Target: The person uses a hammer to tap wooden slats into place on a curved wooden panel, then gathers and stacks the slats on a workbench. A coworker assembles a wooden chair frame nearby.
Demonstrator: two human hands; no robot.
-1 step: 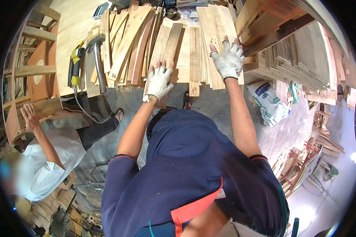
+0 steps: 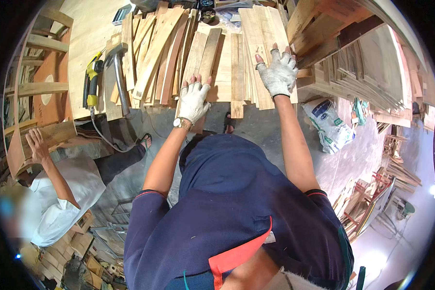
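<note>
My left hand [image 2: 194, 100], in a white fingerless-tip work glove, lies flat with fingers stretched over the near ends of two wooden strips [image 2: 203, 54]. My right hand [image 2: 278, 75], gloved alike, is spread on a stack of pale wooden boards [image 2: 262, 30] at the table's right. Neither hand grips anything. A narrow wooden strip [image 2: 237, 72] lies between the hands, its near end jutting past the table edge. Left of my left hand are several loose strips [image 2: 160, 53] in a fanned pile.
A hammer [image 2: 118, 72] and a yellow-black air nailer [image 2: 93, 79] with a hose lie on the table [image 2: 84, 29] at left. A co-worker [image 2: 70, 193] touches a wooden frame [image 2: 46, 89]. Stacked panels [image 2: 362, 72] stand at right, with a white sack [image 2: 327, 125] on the floor.
</note>
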